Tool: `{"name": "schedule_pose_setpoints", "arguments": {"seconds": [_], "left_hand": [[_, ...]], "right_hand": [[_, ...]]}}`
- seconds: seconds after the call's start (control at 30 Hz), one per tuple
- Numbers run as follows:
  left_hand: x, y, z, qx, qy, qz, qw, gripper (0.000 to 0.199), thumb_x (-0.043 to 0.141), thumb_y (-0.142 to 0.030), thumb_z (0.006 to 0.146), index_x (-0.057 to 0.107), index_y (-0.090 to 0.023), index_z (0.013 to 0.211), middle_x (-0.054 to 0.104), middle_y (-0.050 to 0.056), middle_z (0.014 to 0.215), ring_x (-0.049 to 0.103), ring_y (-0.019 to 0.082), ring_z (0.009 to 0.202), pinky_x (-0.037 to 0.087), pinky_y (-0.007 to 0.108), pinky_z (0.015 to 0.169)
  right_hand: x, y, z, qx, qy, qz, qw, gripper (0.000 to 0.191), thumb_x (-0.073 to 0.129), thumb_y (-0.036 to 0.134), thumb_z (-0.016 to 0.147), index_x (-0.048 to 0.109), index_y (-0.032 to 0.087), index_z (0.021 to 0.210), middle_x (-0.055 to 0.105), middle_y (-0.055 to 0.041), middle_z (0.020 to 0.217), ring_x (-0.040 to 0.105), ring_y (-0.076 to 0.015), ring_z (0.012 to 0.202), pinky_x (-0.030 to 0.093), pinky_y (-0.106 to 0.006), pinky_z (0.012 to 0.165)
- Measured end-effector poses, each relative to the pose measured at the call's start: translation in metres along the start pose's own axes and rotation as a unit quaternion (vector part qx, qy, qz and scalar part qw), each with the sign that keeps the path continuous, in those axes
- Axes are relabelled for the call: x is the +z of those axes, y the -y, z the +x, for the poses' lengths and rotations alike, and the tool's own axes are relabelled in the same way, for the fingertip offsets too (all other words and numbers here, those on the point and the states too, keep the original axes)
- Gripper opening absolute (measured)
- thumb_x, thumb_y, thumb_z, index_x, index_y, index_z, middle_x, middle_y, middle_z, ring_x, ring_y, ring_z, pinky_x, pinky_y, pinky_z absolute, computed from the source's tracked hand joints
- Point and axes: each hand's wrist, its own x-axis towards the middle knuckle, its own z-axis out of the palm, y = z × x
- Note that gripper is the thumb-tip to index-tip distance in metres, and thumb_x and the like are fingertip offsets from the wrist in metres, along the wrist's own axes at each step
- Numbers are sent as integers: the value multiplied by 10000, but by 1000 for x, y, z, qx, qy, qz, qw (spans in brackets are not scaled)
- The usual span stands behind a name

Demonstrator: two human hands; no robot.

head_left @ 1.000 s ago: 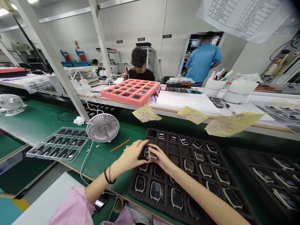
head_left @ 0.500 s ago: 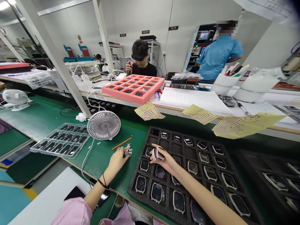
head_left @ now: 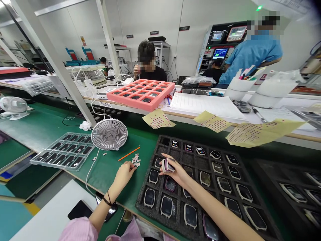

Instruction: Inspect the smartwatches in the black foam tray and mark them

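My right hand (head_left: 177, 171) is closed around what looks like small stacked smartwatch cases (head_left: 166, 165), with white and purple edges showing. It is above the left part of a black foam tray (head_left: 177, 201), whose pockets hold several smartwatch cases with dark screens. At the left, my left hand (head_left: 125, 171) has thumb and fingertips pinched together at the near edge of a loose pile of small whitish pieces (head_left: 136, 159) on the green bench. Whatever those fingertips grip is too small to make out. An orange stick (head_left: 129, 154) lies just beyond the pile.
A grey fan (head_left: 109, 134) stands behind my left hand, its white cable running toward the bench edge. Left of it lies a clear plastic tray (head_left: 62, 150) of dark parts. Yellow dotted sheets (head_left: 212, 121) hang from the shelf, which carries a pink foam tray (head_left: 140, 93).
My left hand has drawn slightly back toward me at the pile's near edge. My right hand keeps its hold almost unmoved. The person in blue across the bench has shifted right.
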Motion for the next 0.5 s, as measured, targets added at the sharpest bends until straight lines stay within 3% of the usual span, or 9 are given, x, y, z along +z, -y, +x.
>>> {"name": "schedule_pose_setpoints", "arguments": {"seconds": [0.1,0.2,0.37,0.5], "left_hand": [[-4,-6,-5,17,4,-22,1000,125,493,-255,859,556,-200,765,658,41,760,642,202,727,440,266,640],[-9,-24,-11,72,-18,-126,989,169,470,-309,868,597,-206,826,668,41,825,637,190,750,477,264,660],[-6,-67,-13,160,10,-353,922,280,516,-395,845,673,-183,937,665,76,913,632,193,841,530,274,678],[5,-92,-8,103,29,-499,860,274,716,-393,690,650,-157,812,691,48,735,657,177,702,544,291,679]], "right_hand": [[2,2,-1,-5,1,0,1000,446,672,385,794,555,238,1198,668,-25,869,659,-183,728,543,-394,706],[6,3,-3,-15,8,2,1000,443,671,376,792,558,246,1200,665,-28,881,654,-185,732,539,-391,701],[14,6,-9,-51,24,10,998,508,663,357,795,514,288,1275,660,-32,963,646,-193,762,540,-387,703],[19,11,-15,-75,32,7,997,539,665,346,792,493,324,1303,642,-25,1016,640,-182,783,542,-364,723]]}}
